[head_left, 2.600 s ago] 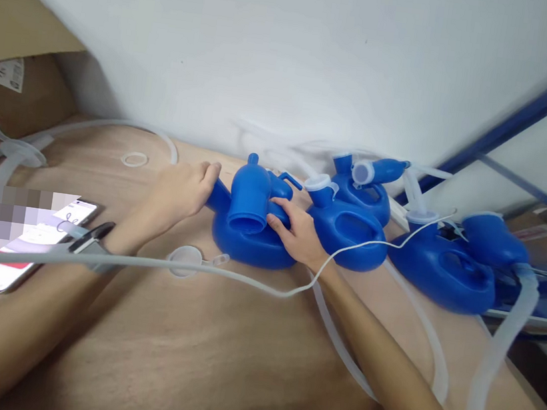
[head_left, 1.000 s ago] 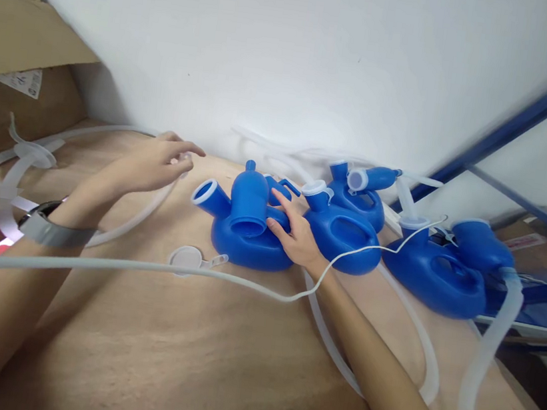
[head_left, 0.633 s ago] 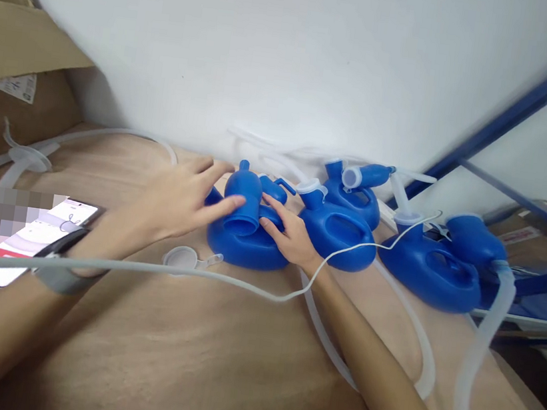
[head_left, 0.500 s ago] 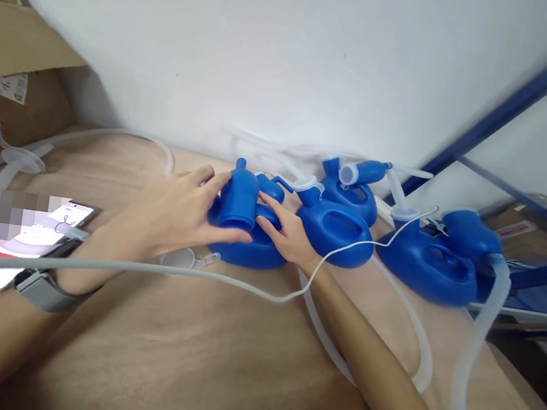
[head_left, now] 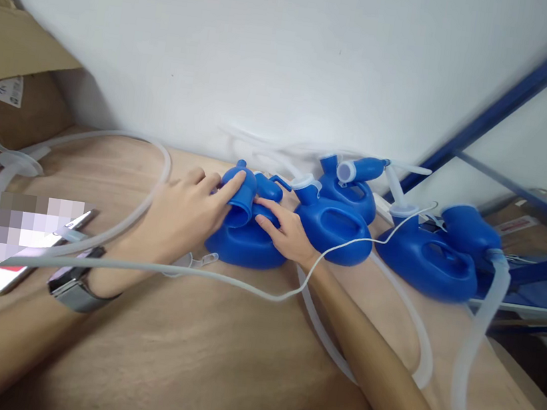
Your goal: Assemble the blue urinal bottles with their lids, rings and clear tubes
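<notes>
Blue cap (head_left: pixel 245 193), spout (head_left: pixel 241 163) far, mouth (head_left: pixel 239 217) near, lies right of the left hand (head_left: pixel 186 210) holding it; the right hand (head_left: pixel 290 235) grips a bottle (head_left: pixel 247 250).

The left hand (head_left: pixel 189 211) shows its back, fingers pointing forward and toward the right hand (head_left: pixel 292 238), curled in a grasp. Its index finger reaches farthest forward; the thumb is hidden beneath the palm. The left wrist (head_left: pixel 113 271) lies behind and left of that hand, and the left forearm (head_left: pixel 8 338) slants back from it. The right hand, near the left fingertips, points forward and leftward, thumb and index finger slightly apart in a grip. The right forearm (head_left: pixel 366 345) slopes back to its right.
</notes>
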`<state>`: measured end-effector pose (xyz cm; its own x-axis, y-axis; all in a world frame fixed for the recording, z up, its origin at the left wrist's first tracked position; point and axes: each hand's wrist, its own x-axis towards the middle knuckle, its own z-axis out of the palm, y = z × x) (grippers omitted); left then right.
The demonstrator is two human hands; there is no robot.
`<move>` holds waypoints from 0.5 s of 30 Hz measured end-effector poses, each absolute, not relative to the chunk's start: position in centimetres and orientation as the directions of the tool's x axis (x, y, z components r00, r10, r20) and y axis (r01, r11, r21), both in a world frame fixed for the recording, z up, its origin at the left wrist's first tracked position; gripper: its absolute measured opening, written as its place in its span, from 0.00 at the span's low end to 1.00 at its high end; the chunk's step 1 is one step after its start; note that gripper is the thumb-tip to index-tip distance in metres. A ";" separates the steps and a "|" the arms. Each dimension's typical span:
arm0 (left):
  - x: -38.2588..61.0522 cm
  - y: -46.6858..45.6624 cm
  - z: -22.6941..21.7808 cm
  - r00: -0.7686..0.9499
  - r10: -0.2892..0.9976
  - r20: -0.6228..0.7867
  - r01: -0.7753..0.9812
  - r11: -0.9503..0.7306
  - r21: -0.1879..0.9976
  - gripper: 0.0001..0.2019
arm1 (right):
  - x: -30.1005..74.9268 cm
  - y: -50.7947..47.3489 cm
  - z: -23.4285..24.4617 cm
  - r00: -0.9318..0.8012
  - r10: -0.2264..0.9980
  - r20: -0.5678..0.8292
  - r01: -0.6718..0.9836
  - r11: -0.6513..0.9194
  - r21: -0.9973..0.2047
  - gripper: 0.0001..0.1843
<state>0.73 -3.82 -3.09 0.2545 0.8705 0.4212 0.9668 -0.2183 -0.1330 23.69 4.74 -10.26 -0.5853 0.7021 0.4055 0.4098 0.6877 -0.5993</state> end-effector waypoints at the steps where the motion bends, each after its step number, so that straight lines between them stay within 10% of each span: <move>1: 0.9 -3.8 -3.0 0.260 0.866 0.426 0.965 -0.222 -0.137 0.28 | 23.7 4.8 -10.3 -0.584 0.705 0.403 0.411 0.685 -0.602 0.25; 15: 0.6 -2.1 -4.4 0.294 0.815 0.499 0.955 -0.273 -0.116 0.27 | 23.5 5.1 -10.6 -0.519 0.751 0.408 0.479 0.651 -0.589 0.25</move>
